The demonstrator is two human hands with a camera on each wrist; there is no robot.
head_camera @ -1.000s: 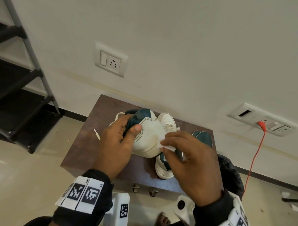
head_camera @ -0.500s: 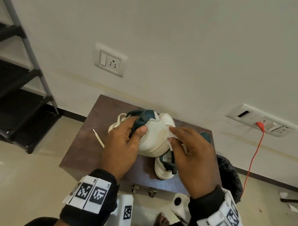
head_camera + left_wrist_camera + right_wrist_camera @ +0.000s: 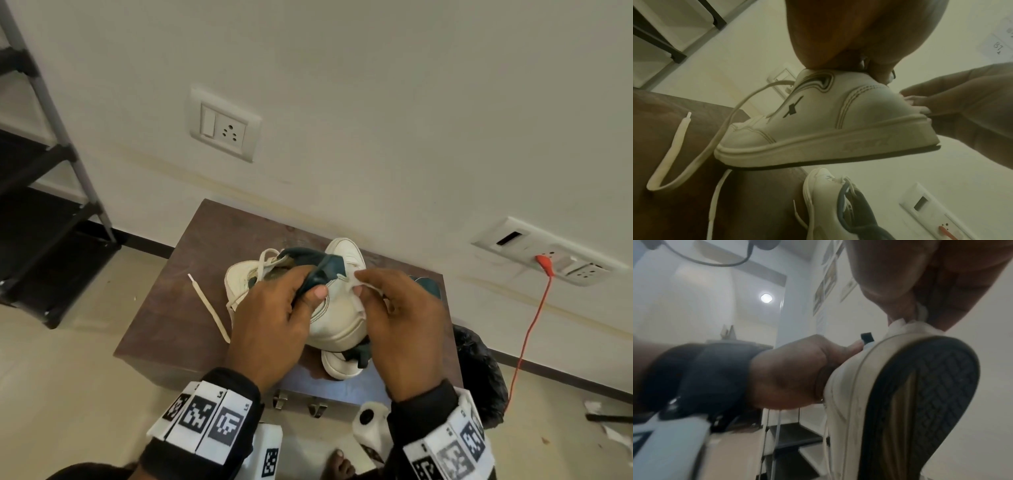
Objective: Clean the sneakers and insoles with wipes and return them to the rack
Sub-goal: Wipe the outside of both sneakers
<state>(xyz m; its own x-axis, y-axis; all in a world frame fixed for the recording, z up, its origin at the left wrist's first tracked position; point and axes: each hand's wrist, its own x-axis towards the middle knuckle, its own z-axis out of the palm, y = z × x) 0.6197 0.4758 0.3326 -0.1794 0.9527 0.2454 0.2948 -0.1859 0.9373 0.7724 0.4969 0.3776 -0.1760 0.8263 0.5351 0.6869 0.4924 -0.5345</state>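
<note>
Left hand (image 3: 270, 329) clamped on the white sneaker (image 3: 337, 318) at its dark collar, thumb over the heel, heel tilted up off the brown table (image 3: 164, 308). Right hand (image 3: 404, 329) pinching a white wipe (image 3: 358, 291), pressed to the heel just beside the left thumb. Under the right hand, second sneaker (image 3: 337, 366) on the table. Far left of the left hand, black rack (image 3: 37, 219).

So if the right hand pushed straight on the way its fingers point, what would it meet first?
The right hand points left, pinching a wipe against the heel of the held sneaker. It is already there, so it meets the sneaker first; beyond that is probably the left hand's thumb.
</note>
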